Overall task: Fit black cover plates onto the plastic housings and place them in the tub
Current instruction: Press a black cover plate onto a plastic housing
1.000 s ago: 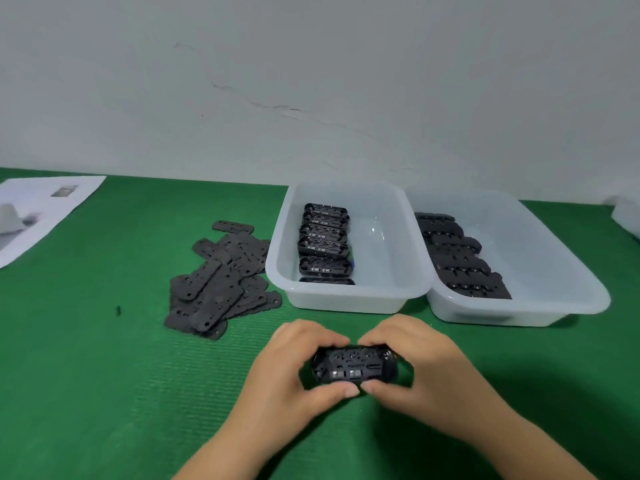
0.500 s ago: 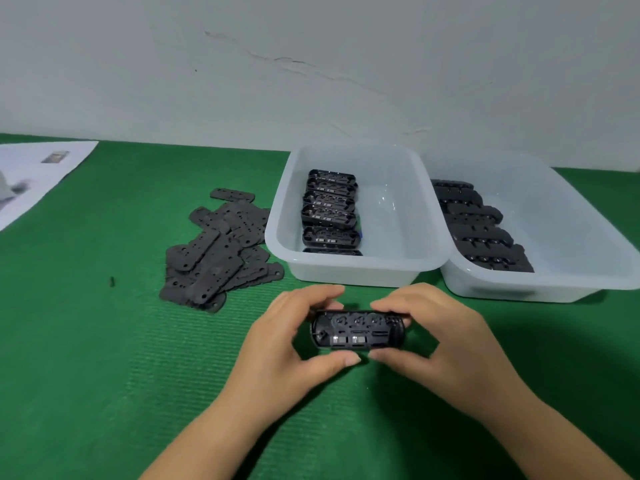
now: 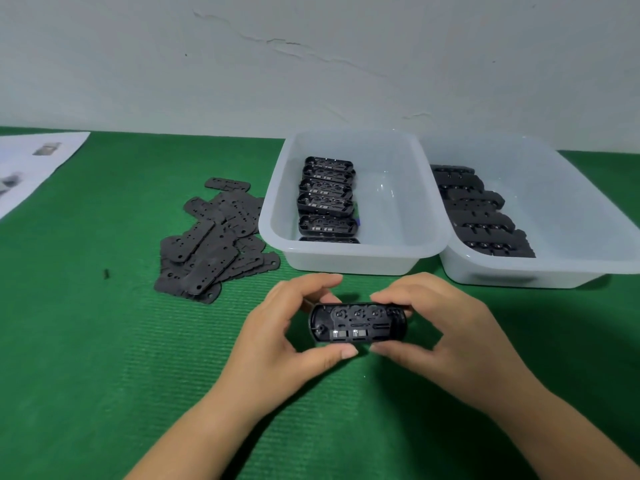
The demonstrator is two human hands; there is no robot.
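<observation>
Since the earlier frame the hands are tilting the housing [image 3: 358, 322] up, baring its ribbed inside. Left hand [image 3: 291, 327] and right hand [image 3: 446, 327] are pinching its rounded ends above the bench [image 3: 86, 358], near the tub [image 3: 353, 261]. It looks light, rigid, slick; end grips suit.

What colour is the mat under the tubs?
Green, finely ribbed mat; the head view shows it.
</observation>
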